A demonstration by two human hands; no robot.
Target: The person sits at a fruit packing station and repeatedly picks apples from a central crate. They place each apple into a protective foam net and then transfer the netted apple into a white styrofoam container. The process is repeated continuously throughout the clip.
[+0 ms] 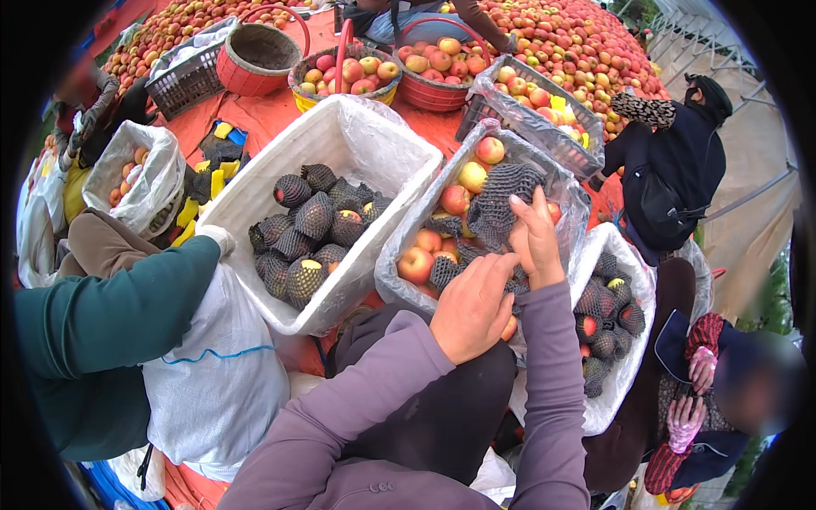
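Note:
My right hand [537, 240] reaches into a plastic-lined basket [398, 255] and grips a bunch of dark foam nets [501, 200] with its fingertips. My left hand [470, 308] is just below it, palm down, curled over an apple [510, 328] of which only a sliver shows. Loose red-yellow apples [416, 265] and more nets lie in the same basket. Both my sleeves are purple.
A white-lined crate [255, 191] of net-wrapped apples stands to the left, and another [636, 285] to the right. A co-worker's green sleeve [110, 314] comes in from the left. People crouch at right [680, 161] and lower right [705, 382]. Baskets [433, 89] and apple heaps [578, 42] fill the back.

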